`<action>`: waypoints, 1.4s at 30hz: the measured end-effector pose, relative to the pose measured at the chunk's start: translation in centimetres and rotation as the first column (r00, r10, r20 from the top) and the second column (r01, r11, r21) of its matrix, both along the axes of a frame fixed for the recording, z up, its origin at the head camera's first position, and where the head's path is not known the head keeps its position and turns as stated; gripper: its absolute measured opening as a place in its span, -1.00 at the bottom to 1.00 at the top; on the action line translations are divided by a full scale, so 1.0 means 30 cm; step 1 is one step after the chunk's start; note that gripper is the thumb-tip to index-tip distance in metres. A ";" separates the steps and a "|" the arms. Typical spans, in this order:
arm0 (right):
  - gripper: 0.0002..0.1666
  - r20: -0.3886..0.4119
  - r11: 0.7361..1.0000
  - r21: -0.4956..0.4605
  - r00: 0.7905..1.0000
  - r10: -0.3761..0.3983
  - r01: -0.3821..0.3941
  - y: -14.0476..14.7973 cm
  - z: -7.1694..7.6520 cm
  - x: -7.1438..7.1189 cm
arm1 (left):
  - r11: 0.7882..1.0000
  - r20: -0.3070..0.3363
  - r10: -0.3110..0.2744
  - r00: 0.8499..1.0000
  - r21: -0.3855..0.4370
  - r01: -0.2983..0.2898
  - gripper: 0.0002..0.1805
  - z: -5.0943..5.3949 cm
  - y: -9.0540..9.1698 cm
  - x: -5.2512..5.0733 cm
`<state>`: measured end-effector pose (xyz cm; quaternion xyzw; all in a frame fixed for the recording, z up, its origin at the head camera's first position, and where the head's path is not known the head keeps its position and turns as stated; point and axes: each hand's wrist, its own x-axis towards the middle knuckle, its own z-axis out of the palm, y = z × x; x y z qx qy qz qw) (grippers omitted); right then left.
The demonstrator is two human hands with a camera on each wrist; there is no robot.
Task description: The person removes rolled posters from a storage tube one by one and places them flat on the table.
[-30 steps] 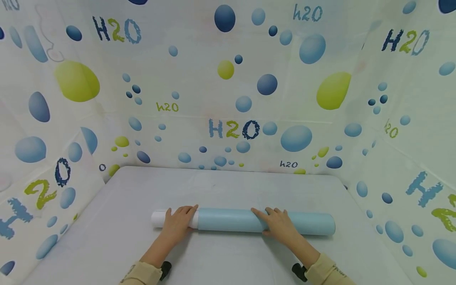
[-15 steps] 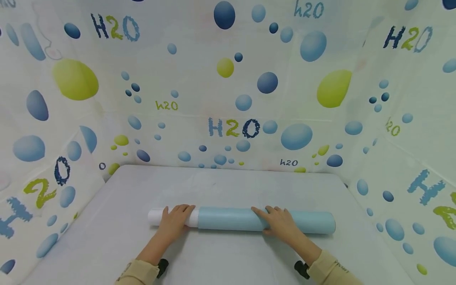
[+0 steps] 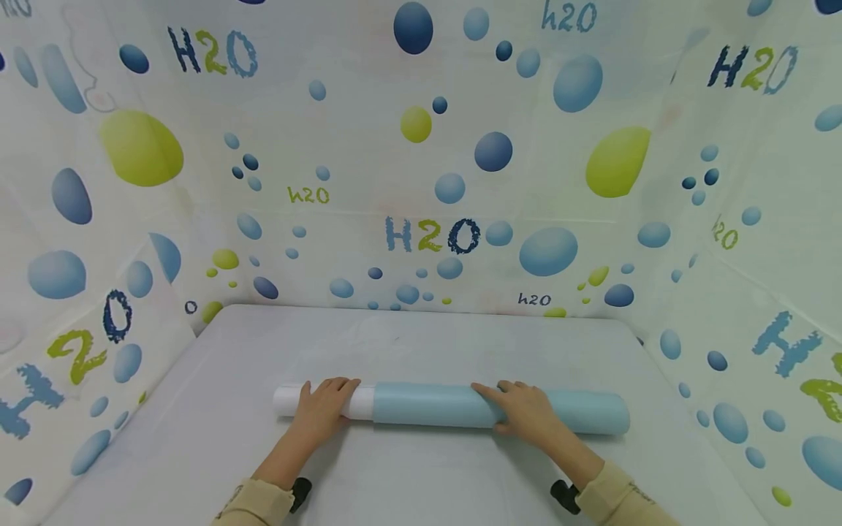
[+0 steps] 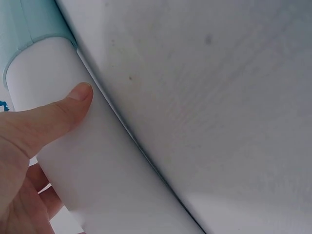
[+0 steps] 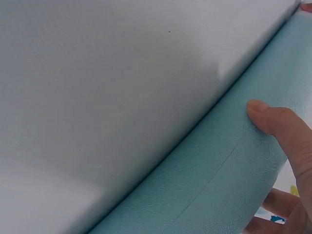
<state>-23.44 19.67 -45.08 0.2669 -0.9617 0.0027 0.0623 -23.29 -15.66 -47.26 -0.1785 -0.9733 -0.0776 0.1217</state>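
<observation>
Both forearms reach in from the near edge, angled inward, palms down. Left hand (image 3: 322, 410) grips the white tube (image 4: 97, 161), thumb along the near side, fingers over the top and down the far side. Right hand (image 3: 526, 413) has the same hold on the light-blue tube (image 3: 427, 404), around its middle, index finger slanting toward the left hand. Tubes lie crosswise on the white table (image 3: 421, 340), one long cylinder: white part sticks out of the blue one's left end. White one smooth, matte; blue one wider, finely creased surface, thin line running lengthwise. Tan cuffs (image 3: 262, 500) turned up, dark objects (image 3: 301, 494) at the wrists. Behind, white sheeting (image 3: 362, 139) printed with blue and green drops and "H2O".
</observation>
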 end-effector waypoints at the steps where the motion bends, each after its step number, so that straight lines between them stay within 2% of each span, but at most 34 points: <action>1: -0.13 0.005 1.000 -0.005 1.000 0.001 -0.001 0.004 0.001 0.002 | 1.000 0.001 0.001 1.000 -0.001 -0.001 -0.32 -0.001 -0.001 0.000; 7: -0.12 0.022 1.000 -0.028 1.000 0.014 -0.014 0.028 0.011 0.013 | 1.000 -0.004 0.002 1.000 0.000 -0.002 -0.33 -0.005 -0.005 0.000; 17: -0.12 0.007 1.000 -0.011 1.000 0.015 -0.015 0.076 0.010 0.024 | 1.000 -0.009 -0.004 1.000 -0.010 0.004 -0.31 0.001 -0.004 0.003; 31: -0.12 0.052 0.999 -0.034 0.999 -0.003 0.005 0.146 0.032 0.035 | 1.000 -0.012 0.000 1.000 -0.004 0.000 -0.32 0.007 -0.011 0.008; 38: -0.14 0.016 0.999 -0.047 0.999 0.028 -0.027 0.184 0.035 0.041 | 1.000 -0.018 0.018 1.000 -0.006 -0.018 -0.34 0.013 -0.029 0.013; 42: -0.14 0.012 0.999 -0.052 1.000 0.016 -0.015 0.207 0.032 0.043 | 1.000 -0.026 0.028 0.999 -0.001 -0.028 -0.34 0.009 -0.044 0.013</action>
